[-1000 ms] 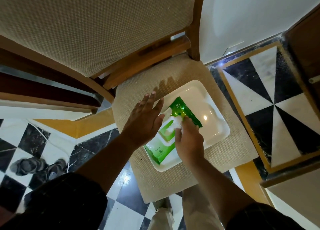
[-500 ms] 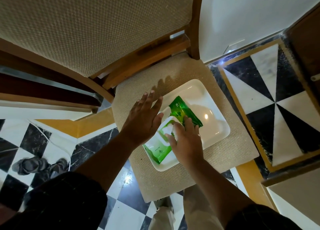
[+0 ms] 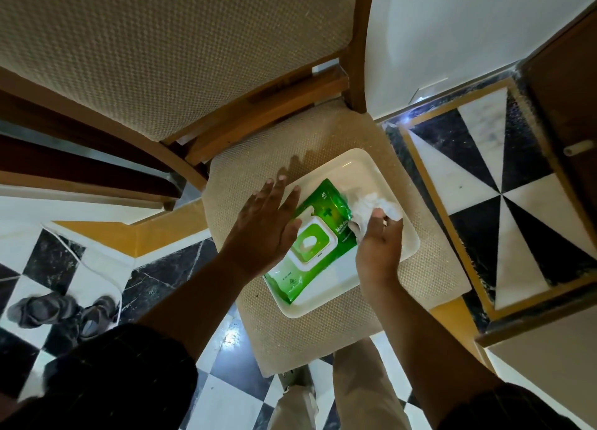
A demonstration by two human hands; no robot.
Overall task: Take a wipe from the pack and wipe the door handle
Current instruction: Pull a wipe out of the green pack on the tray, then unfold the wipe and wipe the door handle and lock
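Note:
A green wipe pack [image 3: 318, 235] lies in a white tray [image 3: 361, 167] on the chair seat; another wipe shows in its white lid opening. My left hand [image 3: 263, 226] rests flat with spread fingers on the pack's left edge. My right hand [image 3: 378, 245] is just right of the pack, its fingers closed on a crumpled white wipe [image 3: 371, 208] held over the tray. At the far right edge a brown door [image 3: 568, 106] shows a small metal handle [image 3: 580, 148].
The tray sits on a beige woven chair seat [image 3: 255, 171] with a padded backrest [image 3: 161, 48] above. Checkered black-and-white floor surrounds it. A pair of dark shoes [image 3: 61, 310] lies at the lower left. A white wall [image 3: 452, 25] stands behind the chair.
My right hand has pulled a wipe out of the pack's opening and moved right with it. My left hand has stayed flat on the pack.

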